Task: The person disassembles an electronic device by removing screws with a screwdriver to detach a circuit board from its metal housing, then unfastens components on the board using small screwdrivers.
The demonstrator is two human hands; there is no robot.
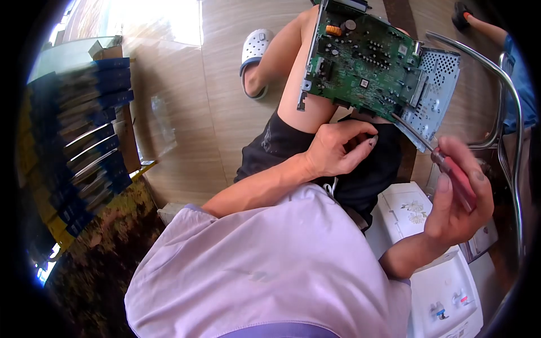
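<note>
A green circuit board (pixel 360 67) fixed to a metal plate with a perforated side (pixel 437 84) rests across the person's bare thighs. My right hand (pixel 459 197) is wrapped around the red handle of a screwdriver (pixel 414 134). Its shaft points up and left, the tip at the board's lower right corner. Just below the board's near edge is my left hand (pixel 341 149), thumb and forefinger curled toward each other. Whether something small sits between those fingertips, I cannot make out.
A bent chrome tube frame (pixel 515 146) stands at the right, beside another person's leg (pixel 490 32). A white water dispenser (pixel 445 293) is at the lower right. Stacked blue boxes (pixel 115 81) line the left. A white clog (pixel 256 53) is on the tiled floor (pixel 186 112).
</note>
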